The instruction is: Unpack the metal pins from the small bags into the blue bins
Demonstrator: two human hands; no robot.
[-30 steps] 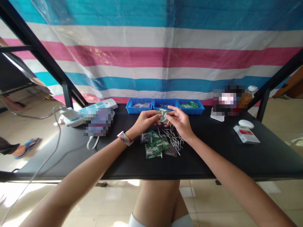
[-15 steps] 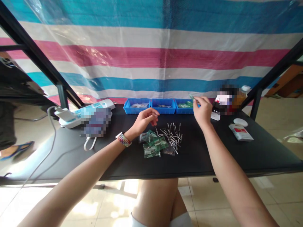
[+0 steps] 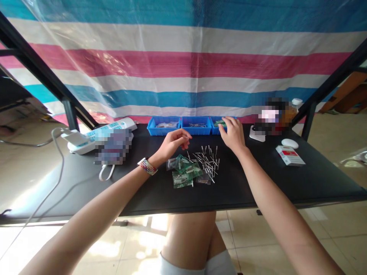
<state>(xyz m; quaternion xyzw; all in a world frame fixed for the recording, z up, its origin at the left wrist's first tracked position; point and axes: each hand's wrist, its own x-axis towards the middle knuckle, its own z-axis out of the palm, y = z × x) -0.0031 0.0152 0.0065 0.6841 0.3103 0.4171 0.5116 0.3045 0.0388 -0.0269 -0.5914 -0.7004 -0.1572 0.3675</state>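
My left hand (image 3: 174,145) hovers palm-inward over the table behind the small bags, its fingers loosely curled and nothing visible in them. Over the rightmost blue bin (image 3: 215,131) is my right hand (image 3: 233,133), its thumb apart and fingertips reaching onto green bags (image 3: 219,123) inside. In front of my hands lie several small green plastic bags (image 3: 187,170) with metal pieces in them. Beside these, loose blind rivets (image 3: 208,162) are heaped. The middle blue bin (image 3: 196,131) contains a few rivets; the left blue bin (image 3: 162,131) contains clear bags.
A white power strip (image 3: 111,130) with a plugged-in adapter and cable stands at left, near a blurred item (image 3: 116,147). On the right are a card box (image 3: 290,156), a white oval object (image 3: 289,143) and a bottle (image 3: 295,105). A striped sheet (image 3: 172,65) hangs behind.
My right hand has moved left and down onto the right bin, its pinch loosened; the small green bag it held up is no longer distinct. My left hand stays nearly still. The view has shifted slightly.
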